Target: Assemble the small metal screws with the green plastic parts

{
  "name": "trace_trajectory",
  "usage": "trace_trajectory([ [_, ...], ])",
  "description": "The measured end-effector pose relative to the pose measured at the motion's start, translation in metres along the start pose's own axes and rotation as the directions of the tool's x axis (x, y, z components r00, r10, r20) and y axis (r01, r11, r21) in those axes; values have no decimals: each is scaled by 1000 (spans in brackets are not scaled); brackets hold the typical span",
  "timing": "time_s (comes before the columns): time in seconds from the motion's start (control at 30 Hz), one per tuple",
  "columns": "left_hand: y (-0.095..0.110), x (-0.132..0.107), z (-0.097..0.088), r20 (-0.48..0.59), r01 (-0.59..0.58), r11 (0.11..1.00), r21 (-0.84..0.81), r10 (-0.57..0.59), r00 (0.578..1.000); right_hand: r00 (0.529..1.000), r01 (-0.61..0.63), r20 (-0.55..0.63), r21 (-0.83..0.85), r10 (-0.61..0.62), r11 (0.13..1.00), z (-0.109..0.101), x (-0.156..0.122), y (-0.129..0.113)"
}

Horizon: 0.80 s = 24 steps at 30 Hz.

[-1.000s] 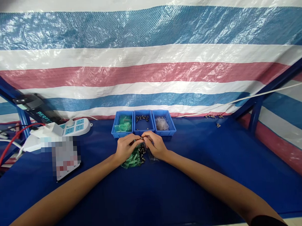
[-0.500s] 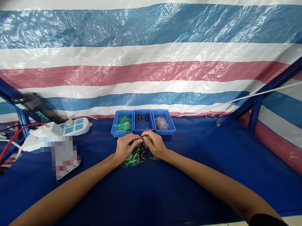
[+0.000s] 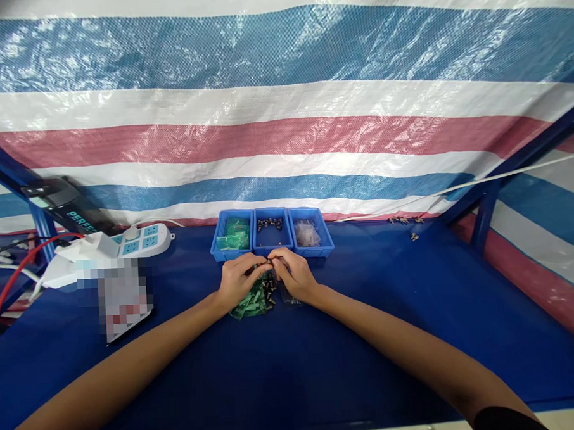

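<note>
My left hand (image 3: 238,282) and my right hand (image 3: 295,275) meet fingertip to fingertip just in front of the blue bins. Both are closed in a pinch around something tiny and dark, too small to make out. Under my left hand lies a pile of flat green pieces (image 3: 251,303). Small dark-and-silver metal parts (image 3: 270,290) are heaped between the hands. Clear plastic pieces (image 3: 287,297) lie partly hidden beneath my right hand.
Three blue bins hold green pieces (image 3: 237,233), small metal parts (image 3: 270,224) and clear pieces (image 3: 307,234). At left are a power strip (image 3: 148,240), a dark bottle (image 3: 77,208) and a blurred-out object (image 3: 124,301). Loose metal parts (image 3: 414,237) lie at right.
</note>
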<state>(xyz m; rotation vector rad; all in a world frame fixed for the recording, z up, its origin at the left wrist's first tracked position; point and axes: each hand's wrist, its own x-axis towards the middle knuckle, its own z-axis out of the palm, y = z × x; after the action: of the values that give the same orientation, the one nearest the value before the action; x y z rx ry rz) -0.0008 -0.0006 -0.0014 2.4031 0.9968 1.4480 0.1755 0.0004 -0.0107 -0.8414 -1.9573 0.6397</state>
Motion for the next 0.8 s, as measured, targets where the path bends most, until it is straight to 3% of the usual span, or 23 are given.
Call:
trace_trajectory([
  [0.8,0,0,0,0,17,1000,-4,-17,1000,1000,8,-17,-4,-8,1000,1,0,0],
])
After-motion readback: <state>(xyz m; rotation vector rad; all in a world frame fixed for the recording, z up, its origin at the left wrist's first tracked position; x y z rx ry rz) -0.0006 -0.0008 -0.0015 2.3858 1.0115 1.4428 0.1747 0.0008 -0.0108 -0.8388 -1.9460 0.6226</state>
